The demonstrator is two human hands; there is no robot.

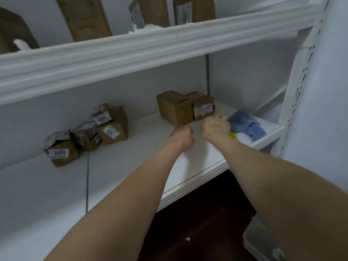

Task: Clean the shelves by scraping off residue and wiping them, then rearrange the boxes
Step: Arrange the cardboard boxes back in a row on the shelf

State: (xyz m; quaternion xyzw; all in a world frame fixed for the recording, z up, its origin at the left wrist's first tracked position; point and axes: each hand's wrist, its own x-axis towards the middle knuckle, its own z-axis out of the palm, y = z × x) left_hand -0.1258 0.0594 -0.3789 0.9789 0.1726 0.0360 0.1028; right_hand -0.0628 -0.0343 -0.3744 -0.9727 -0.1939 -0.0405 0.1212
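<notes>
Boxes (175, 110) at rear right of shelf (131, 157). Left hand (181, 137) curled, empty; right hand (216, 127) loosely spread, just short of them. Risks sweeping blue cloth (246, 124) off edge if shoved sideways.

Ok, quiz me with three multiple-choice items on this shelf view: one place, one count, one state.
1. Where is the blue cloth? A upper shelf; B right end of the lower shelf; C floor.
2. How many boxes stand just ahead of the right hand? A two; B four; C none.
3. The left hand is: A gripping the cloth; B flat on a box; C curled, holding nothing.
Answers: B, the cloth lies by the right upright; A, a pair stands side by side; C, its fist shows nothing inside.
</notes>
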